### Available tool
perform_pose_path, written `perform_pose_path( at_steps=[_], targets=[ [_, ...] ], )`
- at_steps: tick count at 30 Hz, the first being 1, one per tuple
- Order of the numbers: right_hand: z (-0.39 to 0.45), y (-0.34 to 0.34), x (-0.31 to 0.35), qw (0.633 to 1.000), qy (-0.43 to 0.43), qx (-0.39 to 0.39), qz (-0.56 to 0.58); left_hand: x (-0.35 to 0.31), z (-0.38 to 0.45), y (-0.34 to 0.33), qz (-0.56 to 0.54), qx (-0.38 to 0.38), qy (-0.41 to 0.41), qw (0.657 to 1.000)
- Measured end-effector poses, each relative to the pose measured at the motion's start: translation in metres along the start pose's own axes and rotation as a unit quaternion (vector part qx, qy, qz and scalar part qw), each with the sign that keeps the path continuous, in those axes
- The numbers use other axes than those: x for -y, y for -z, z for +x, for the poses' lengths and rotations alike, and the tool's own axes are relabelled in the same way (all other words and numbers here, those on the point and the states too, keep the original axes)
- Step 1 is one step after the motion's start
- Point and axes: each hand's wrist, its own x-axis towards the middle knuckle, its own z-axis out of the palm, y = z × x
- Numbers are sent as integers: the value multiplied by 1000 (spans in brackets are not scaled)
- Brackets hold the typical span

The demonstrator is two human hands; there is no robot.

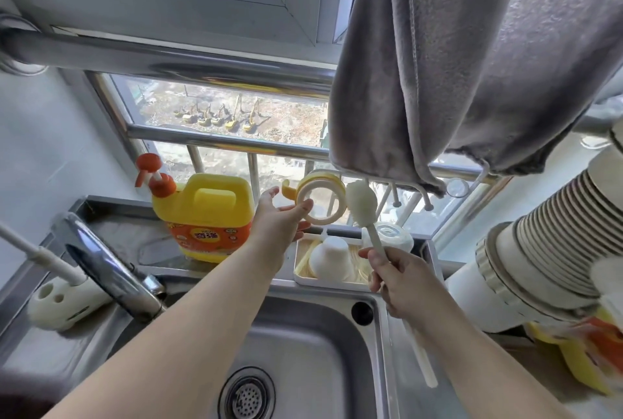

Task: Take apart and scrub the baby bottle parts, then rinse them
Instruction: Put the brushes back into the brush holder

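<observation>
Both forearms are bare, with no sleeves, and the hands (pixel 279 219) gloveless.

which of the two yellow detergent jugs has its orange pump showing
The yellow jug behind the sink on the left, beside the left hand. Its orange pump stands clear on top; the other jug, at far right, shows no pump.

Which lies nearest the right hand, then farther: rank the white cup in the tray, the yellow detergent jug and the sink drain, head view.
From the right hand:
1. White cup, upside down in the tray just left of the hand.
2. Sink drain, below left in the basin.
3. Yellow detergent jug, far left on the ledge.
</observation>
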Motion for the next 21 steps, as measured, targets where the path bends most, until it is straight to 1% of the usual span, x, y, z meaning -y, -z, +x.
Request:
perform_pose_path(
  at_steps=[7,10,12,14,15,17,19,21],
  targets=[
    [-8,1,-5,1000,11,8,-2,4,-5,1,10,-11,7,1000],
    [-13,-1,-7,1000,2,21,5,12,-15,9,29,-18,13,999],
    [-20,-7,-10,998,-13,45,42,25,-25,17,42,-3,43,998],
    [-26,-18,-20,995,-23,60,78,41,-38,26,66,34,84,994],
    [-27,-24,-29,995,-26,61,72,51,-46,32,87,56,97,990],
    [-32,-35,-49,997,-25,69,-18,70,-64,46,128,99,108,981],
    [-40,-46,-67,989,-22,111,-97,84,-82,66,145,121,111,976],
    [-48,-57,-75,983,-25,149,-109,91,-97,86,136,139,106,975]
  ],
)
